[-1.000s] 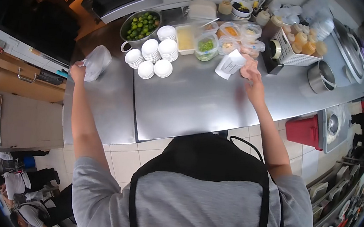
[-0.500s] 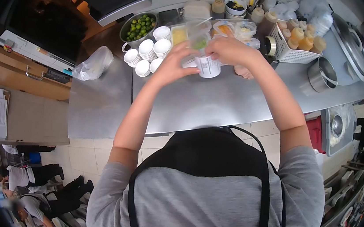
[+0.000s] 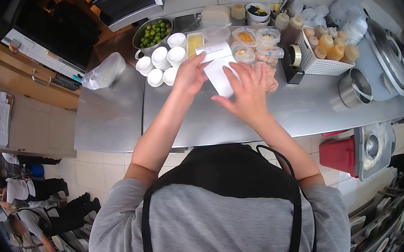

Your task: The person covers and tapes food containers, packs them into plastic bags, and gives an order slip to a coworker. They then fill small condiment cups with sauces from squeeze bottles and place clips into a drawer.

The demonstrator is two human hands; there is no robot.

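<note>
My left hand (image 3: 190,73) pinches a white paper slip (image 3: 220,79) by its left side, above the steel counter. Its upper part is folded over and carries small print. With fingers spread, my right hand (image 3: 248,89) is at the slip's right side; its fingertips overlap the paper, though contact is hard to confirm. Just left of my left hand stand stacks of white cups (image 3: 160,55). Beyond the slip are a tub of yellow contents (image 3: 195,41) and several clear-lidded containers (image 3: 246,37). A crumpled pinkish cloth or paper (image 3: 270,79) lies by my right hand.
A pot of limes (image 3: 155,35) and a plastic bag (image 3: 104,71) are at the left. To the right stand a black tape dispenser (image 3: 293,72), a white basket (image 3: 329,65) of sauce bottles and a metal pot (image 3: 355,86). A red bin (image 3: 339,153) is beyond the counter's edge.
Both hands have come nearer to me. The printed slip, earlier upright between them, now lies tilted with its blank side showing. My right hand's fingers have spread.
</note>
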